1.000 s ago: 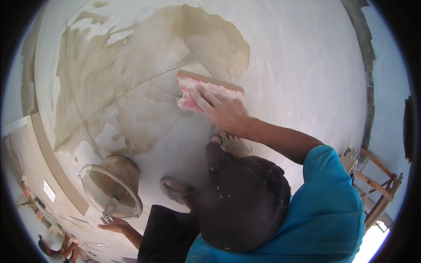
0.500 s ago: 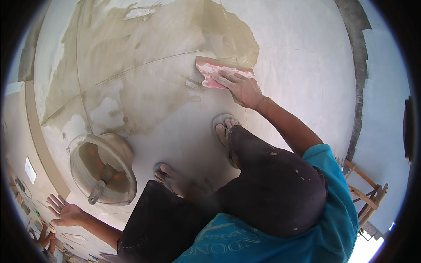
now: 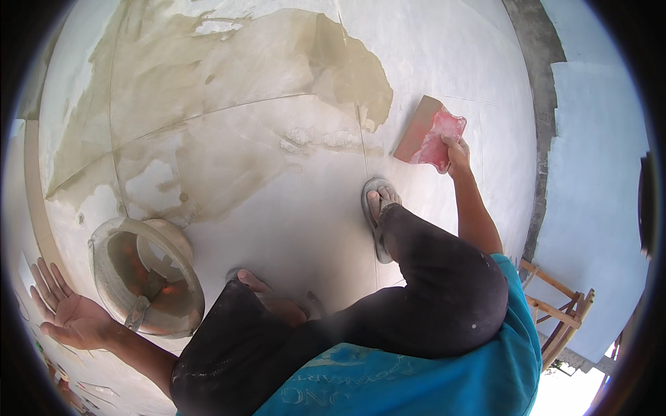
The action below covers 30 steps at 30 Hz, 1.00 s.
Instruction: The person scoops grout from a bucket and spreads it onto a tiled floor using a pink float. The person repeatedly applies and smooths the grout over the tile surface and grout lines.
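My right hand (image 3: 456, 154) grips the scalloped red side of a flat grout spreader (image 3: 433, 135), smeared with pale paste. It is tilted up over the pale tiles, its wide tan edge facing left. At the far left my left hand (image 3: 76, 317) is open, palm up with fingers spread, holding nothing, beside a tipped, paste-coated bucket (image 3: 194, 284). A handled tool (image 3: 137, 315) leans inside the bucket; its blade is partly hidden. Wet tan grout (image 3: 277, 52) covers the floor tiles ahead, with a thicker whitish ridge (image 3: 326, 137) near the middle.
My sandalled right foot (image 3: 387, 193) stands on the tiles below the spreader, and my left foot (image 3: 253, 281) is near the bucket. A rough grey strip (image 3: 544, 76) borders the tiles at right. A wooden frame (image 3: 562, 315) stands at the lower right.
My right hand has swung the spreader right, away from the wet grout, and turned it. A whitish ridge now shows where it was. My left hand has moved up and left, still open.
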### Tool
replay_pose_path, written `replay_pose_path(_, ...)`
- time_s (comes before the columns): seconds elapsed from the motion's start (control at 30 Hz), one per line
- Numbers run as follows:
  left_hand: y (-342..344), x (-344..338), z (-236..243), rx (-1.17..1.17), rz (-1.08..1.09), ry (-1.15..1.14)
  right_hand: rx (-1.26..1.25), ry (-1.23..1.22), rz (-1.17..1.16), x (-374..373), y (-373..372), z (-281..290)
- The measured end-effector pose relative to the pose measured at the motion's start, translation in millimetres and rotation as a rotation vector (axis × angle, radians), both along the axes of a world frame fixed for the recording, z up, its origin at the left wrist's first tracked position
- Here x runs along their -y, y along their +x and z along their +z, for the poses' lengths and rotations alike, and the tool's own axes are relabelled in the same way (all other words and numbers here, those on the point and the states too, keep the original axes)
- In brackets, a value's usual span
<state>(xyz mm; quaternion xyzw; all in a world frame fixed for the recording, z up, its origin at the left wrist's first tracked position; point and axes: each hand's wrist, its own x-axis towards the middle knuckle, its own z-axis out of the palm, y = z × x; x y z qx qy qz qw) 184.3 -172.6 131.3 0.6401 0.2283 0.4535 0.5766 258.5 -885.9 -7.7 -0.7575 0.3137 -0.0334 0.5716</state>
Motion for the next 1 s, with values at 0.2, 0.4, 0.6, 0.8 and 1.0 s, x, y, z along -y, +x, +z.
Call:
replay_pose_path(0.2, 16.4, 36.9, 8.4, -0.134, -0.069, -0.17, -0.014, 0.058, 0.024, 19.1, -0.1, -46.0)
replay_pose_path(0.4, 6.4, 67.0, -4.6, -0.305, -0.277, -0.309, -0.054, -0.027, 0.198, -5.3, 51.2, -40.0)
replay_pose_path(0.6, -23.3, 100.7, 1.1, -0.594, -0.531, -0.025, 0.024, 0.206, 0.255, -23.2, 78.6, -54.5)
replay_pose_path(0.8, -54.8, 121.0, 53.6, -0.875, -0.432, 0.15, 0.0, 0.262, 0.379, -33.9, 101.5, -31.2)
replay_pose_path(1.0, -75.4, 167.4, 91.2, -1.012, -0.386, 0.262, 0.001, 0.157, 0.377, 40.4, 130.7, -22.9)
